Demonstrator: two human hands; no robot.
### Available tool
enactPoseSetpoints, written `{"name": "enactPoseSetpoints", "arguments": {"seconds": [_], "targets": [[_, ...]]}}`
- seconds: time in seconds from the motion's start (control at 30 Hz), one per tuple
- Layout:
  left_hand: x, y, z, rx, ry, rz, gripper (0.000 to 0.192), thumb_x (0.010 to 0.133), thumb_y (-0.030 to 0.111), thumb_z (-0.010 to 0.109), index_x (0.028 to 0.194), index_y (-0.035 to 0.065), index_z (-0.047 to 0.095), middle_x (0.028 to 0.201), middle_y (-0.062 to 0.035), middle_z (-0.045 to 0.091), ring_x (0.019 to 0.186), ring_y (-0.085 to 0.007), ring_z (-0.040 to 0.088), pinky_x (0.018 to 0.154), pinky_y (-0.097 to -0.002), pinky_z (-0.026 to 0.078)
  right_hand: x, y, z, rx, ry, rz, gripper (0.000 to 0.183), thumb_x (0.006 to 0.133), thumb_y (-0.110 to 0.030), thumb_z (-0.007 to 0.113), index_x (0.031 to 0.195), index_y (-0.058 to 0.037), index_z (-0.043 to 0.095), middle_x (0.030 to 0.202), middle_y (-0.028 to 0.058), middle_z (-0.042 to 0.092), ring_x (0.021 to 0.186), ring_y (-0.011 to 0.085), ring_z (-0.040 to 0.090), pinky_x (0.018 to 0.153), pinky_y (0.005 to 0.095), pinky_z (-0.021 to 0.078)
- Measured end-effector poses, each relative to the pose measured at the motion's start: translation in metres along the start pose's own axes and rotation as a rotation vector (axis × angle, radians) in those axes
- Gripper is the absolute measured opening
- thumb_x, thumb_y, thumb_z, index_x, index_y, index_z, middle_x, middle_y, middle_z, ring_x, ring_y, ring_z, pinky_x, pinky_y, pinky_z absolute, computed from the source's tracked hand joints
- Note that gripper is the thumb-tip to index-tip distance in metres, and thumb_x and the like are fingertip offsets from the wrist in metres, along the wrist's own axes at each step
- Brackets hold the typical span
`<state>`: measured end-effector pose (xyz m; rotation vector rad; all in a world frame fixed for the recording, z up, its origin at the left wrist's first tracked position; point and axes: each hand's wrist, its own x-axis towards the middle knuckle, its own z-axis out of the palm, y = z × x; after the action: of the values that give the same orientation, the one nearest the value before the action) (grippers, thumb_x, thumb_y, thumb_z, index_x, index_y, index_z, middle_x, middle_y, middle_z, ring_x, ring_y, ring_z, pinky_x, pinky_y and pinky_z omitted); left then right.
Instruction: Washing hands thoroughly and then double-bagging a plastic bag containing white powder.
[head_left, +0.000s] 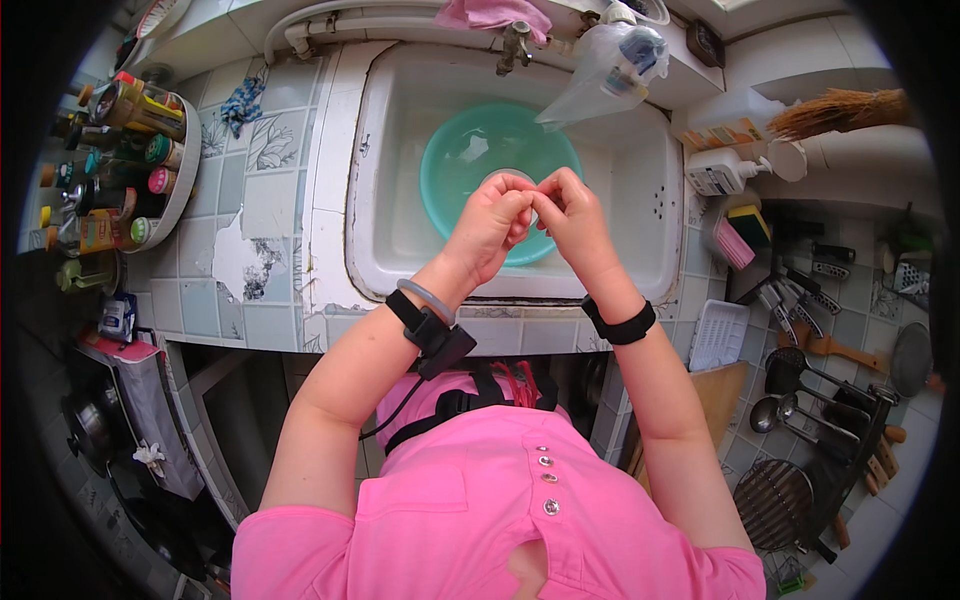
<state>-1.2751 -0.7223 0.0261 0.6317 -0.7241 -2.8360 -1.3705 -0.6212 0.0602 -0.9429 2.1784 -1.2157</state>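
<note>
My left hand and my right hand meet fingertip to fingertip above a turquoise plastic basin. Thumbs and index fingers are pinched together at the middle. Anything between them is too small or too hidden to make out. The basin stands in a white ceramic sink and seems to hold water, with light reflecting in it. Behind my fingers shows part of a pale round rim inside the basin; my hands cover most of it.
A metal tap and a hanging clear plastic bag are behind the basin. On the left stands a white rack of seasoning jars. To the right are a pump bottle, sponges, knives and hanging utensils.
</note>
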Motion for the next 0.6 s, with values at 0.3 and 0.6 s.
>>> {"name": "enactPoseSetpoints", "arguments": {"seconds": [0.3,0.6], "targets": [[-0.0012,0.0010,0.0002,0.039,-0.003,-0.014,0.012,0.087,0.009,0.058,0.094,0.0067,0.049,0.066,0.0004,0.049,0.052,-0.0059,0.038,0.046,-0.0194,0.031,-0.0003,-0.0021,0.0000,0.122,-0.036,0.158,0.018,0.087,-0.014,0.062,0.083,-0.0016,0.050,0.070,0.0051,0.059,0.057,0.0108,0.057,0.049,0.0233,0.0446],[-0.0019,0.0023,-0.0013,0.061,0.015,-0.033,0.009,0.085,0.010,0.057,0.091,0.0070,0.050,0.067,0.0010,0.050,0.054,-0.0053,0.042,0.047,-0.0184,0.032,-0.0001,-0.0038,-0.0002,0.154,-0.060,0.187,0.019,0.087,-0.015,0.062,0.082,-0.0014,0.050,0.070,0.0049,0.059,0.057,0.0103,0.056,0.050,0.0239,0.0450]]}}
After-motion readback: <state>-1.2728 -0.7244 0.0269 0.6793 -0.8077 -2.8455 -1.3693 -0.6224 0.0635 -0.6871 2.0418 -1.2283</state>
